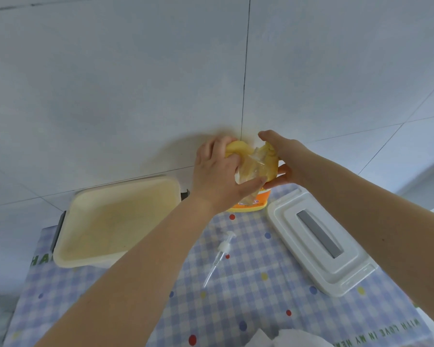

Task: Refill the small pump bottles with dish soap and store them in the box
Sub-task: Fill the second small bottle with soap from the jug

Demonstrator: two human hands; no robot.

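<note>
A checked cloth covers the surface [248, 284] under white wall tiles. At frame centre, the left hand [217, 171] grips the small clear bottle [248, 171]; the right hand [283, 156] clasps the yellow dish soap jug [254, 200]. Both likely slippery; grip around bodies. The pump head [222, 249] lies below, the box [115, 221] left.

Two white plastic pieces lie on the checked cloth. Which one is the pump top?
The slim pump head with its clear dip tube, lying on its side mid-cloth. The other, the broad flat box lid, lies to the right.

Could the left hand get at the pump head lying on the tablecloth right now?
Probably not at once: the left hand grips the small clear bottle. The pump head itself lies uncovered below that forearm.
</note>
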